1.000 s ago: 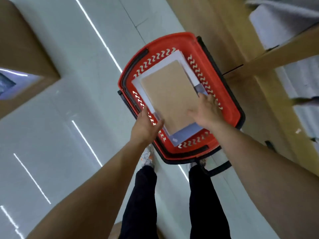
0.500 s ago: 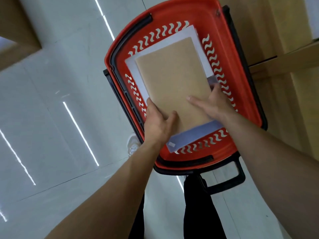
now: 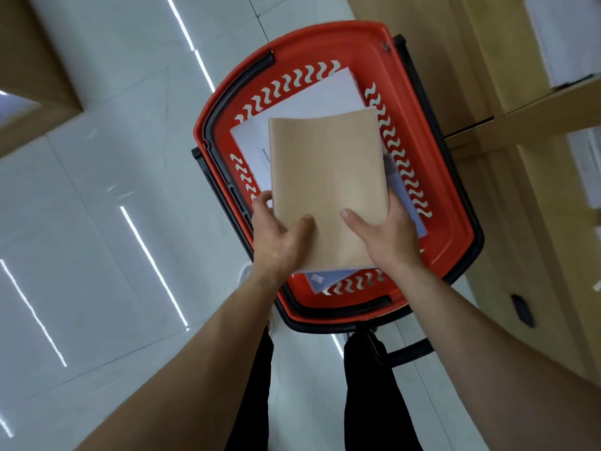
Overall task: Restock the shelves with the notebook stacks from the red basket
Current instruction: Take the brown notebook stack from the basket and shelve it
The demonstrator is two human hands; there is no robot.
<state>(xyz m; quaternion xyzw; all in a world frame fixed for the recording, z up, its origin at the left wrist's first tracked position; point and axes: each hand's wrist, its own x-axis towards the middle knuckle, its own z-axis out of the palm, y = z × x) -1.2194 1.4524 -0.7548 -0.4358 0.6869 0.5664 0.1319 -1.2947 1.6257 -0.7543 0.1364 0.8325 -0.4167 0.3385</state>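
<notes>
You are at the lifting step; your left hand (image 3: pixel 279 236) and right hand (image 3: pixel 387 236) both grip the near end of the brown notebook stack (image 3: pixel 328 177), thumbs on top, fingers curled beneath; it sits over the red basket (image 3: pixel 325 37), above a white stack (image 3: pixel 312 99); next, I judge, carry it right to the wooden shelf (image 3: pixel 536 112), supporting the bowing far end.

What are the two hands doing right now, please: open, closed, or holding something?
Left hand: holding the brown notebook stack at its near left corner, thumb on top.
Right hand: holding the same stack at its near right corner, thumb on top.
</notes>
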